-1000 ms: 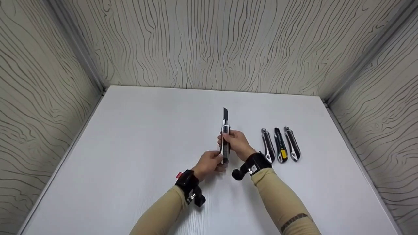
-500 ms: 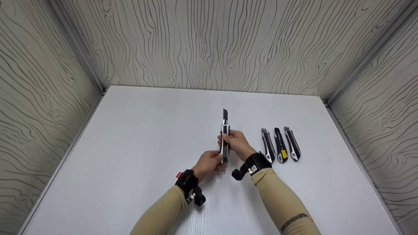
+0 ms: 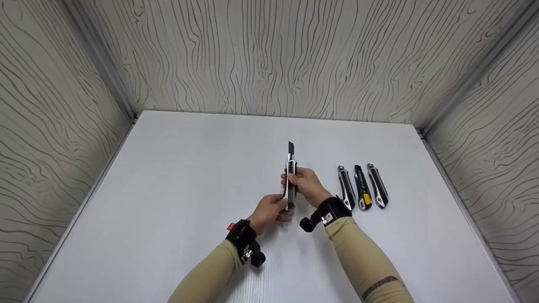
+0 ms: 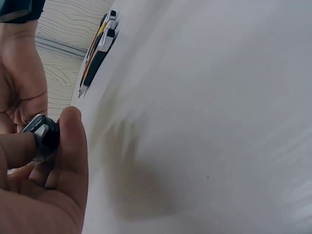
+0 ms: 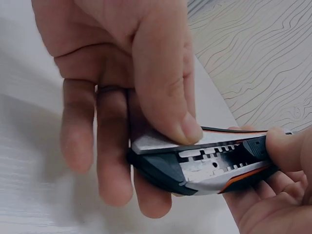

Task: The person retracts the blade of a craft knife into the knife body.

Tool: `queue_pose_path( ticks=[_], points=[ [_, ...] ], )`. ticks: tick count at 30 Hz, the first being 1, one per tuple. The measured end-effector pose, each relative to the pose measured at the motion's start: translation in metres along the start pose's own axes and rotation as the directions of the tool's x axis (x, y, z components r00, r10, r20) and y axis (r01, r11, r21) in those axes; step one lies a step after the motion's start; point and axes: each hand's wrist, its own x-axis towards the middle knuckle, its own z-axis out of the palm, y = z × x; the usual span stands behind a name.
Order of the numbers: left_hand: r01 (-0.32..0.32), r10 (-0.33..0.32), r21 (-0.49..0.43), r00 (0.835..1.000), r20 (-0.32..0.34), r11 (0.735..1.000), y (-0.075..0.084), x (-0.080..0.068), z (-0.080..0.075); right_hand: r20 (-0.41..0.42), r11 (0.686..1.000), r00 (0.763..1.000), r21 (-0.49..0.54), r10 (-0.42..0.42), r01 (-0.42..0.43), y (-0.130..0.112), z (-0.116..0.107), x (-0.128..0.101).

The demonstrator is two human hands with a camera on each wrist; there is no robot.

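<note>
Blade (image 3: 290, 147) retracted slightly; both hands' fingers (image 5: 165, 92) grip utility knife (image 3: 290, 181), open table (image 3: 177, 168) leftward.

The black blade (image 3: 290, 147) of the knife (image 3: 290, 179) held in both hands sticks out a little less than a second ago.

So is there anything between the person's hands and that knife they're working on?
Nothing visible. Both hands already hold the utility knife: the right hand grips its body, the left hand pinches its rear end. Three other knives lie apart, to the right.
</note>
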Motion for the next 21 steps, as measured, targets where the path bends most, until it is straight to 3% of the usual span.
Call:
queue_pose_path(
  ticks=[6,11,21],
  points=[
    [-0.031,0.032,-0.075,0.999,0.007,0.997,-0.0062,-0.0008,0.0034,-0.022,1.000,1.000,-0.024,-0.003,0.002,-0.0021,-0.0014,-0.0005],
    [-0.077,0.074,-0.063,0.996,-0.046,0.995,-0.0071,-0.0005,0.0047,-0.019,0.999,1.000,-0.043,-0.010,0.009,0.0007,-0.0017,0.0001],
    [-0.077,0.075,-0.014,0.993,-0.090,0.997,-0.0028,-0.0021,0.0031,-0.024,0.999,0.999,0.022,0.029,-0.028,0.0035,0.0027,-0.0024]
  ],
)
